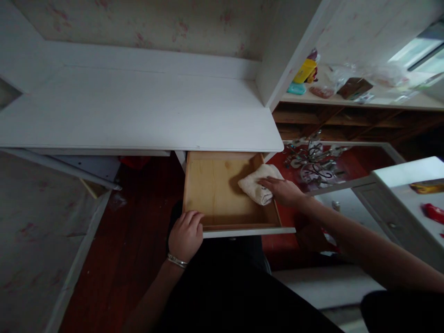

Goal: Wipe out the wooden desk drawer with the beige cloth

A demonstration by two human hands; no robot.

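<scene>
A wooden drawer (pixel 211 185) is pulled out from under the white desk (pixel 152 111). My left hand (pixel 186 236), with a silver bracelet at the wrist, is closed over the left corner of the drawer's front edge. In my right hand (pixel 282 190) is a folded cream cloth (pixel 260 182), held at the drawer's right side wall. The cloth hangs partly over the drawer's inside, and my fingers lie on top of it. My right thumb is hidden.
To the right, a chandelier (pixel 314 159) with many arms sits low near the red floor. A white cabinet (pixel 412 185) stands right of my arm. Behind, a shelf (pixel 347 99) holds plastic bags, a yellow packet (pixel 305 70) and a brown box (pixel 354 88).
</scene>
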